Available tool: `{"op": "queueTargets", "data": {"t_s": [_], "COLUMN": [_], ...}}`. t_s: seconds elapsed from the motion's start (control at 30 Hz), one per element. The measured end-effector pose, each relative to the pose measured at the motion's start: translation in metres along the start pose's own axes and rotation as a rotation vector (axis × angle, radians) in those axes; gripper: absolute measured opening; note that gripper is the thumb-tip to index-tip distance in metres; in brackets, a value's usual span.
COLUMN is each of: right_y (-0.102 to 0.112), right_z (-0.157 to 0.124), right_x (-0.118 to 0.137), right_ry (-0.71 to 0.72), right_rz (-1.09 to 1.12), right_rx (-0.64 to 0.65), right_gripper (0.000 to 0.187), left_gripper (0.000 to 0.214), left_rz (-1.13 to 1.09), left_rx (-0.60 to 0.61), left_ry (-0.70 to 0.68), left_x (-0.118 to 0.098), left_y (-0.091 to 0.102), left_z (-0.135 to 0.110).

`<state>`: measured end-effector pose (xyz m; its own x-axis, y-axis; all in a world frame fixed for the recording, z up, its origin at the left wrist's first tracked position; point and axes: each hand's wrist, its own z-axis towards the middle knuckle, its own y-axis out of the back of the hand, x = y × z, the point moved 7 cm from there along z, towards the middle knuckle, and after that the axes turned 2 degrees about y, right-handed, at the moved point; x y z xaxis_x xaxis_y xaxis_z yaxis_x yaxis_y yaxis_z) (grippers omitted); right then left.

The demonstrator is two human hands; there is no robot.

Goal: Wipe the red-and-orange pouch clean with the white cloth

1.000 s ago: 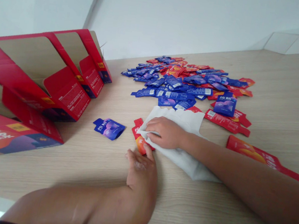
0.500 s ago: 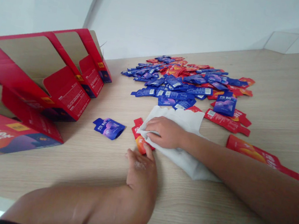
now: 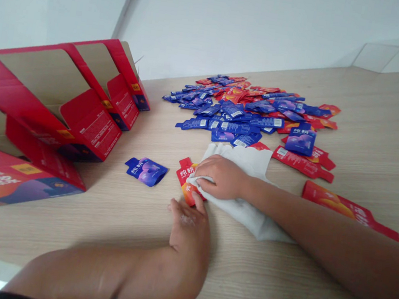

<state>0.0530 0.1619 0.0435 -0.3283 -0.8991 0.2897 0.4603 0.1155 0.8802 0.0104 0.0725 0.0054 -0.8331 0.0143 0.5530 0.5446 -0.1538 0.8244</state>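
Fingertips of the left hand (image 3: 189,223) pin the near edge of the red packet (image 3: 184,173) to the bench (image 3: 277,284), grip apart. Just beyond, the right hand (image 3: 218,176) clamps its grip on a white cloth (image 3: 247,203) pressed onto that packet. Left lies a blue packet (image 3: 146,170); farther off are a heap of packets (image 3: 249,112) and red boxes (image 3: 88,119).

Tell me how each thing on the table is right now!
red pouch: flat, pinned by the left hand.
white cloth: crumpled, pressed on the red pouch by the right hand.
blue pouch: flat, alone, untouched.
pouch pile: loose, scattered.
red cartons: open, tipped on their sides.
long red pack: flat, untouched.
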Motion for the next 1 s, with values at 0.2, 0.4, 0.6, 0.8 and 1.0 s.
{"op": "queueTargets", "data": {"t_s": [0.2, 0.4, 0.6, 0.8, 1.0], "right_y": [0.002, 0.024, 0.009, -0.003, -0.004], "right_z": [-0.002, -0.008, -0.004, -0.001, -0.002], "right_x": [-0.001, -0.009, 0.006, 0.0, -0.008], "right_ry": [-0.006, -0.103, 0.088, 0.049, 0.04], "right_rz": [-0.001, -0.051, -0.033, -0.042, 0.021], "right_rx": [-0.041, -0.308, -0.102, 0.048, 0.039], "right_gripper": [0.019, 0.023, 0.02, 0.022, 0.021], "left_gripper": [0.048, 0.047, 0.048, 0.048, 0.048], "left_rz": [0.004, 0.054, 0.086, -0.034, -0.056], "left_rx": [-0.018, -0.017, -0.029, -0.01, -0.025], "left_ry": [-0.003, -0.011, -0.028, 0.002, 0.012], "left_x": [-0.001, -0.003, -0.005, -0.001, 0.0], "left_y": [-0.002, -0.003, -0.003, 0.0, -0.001], "left_z": [0.0, 0.0, 0.0, -0.001, -0.001]}}
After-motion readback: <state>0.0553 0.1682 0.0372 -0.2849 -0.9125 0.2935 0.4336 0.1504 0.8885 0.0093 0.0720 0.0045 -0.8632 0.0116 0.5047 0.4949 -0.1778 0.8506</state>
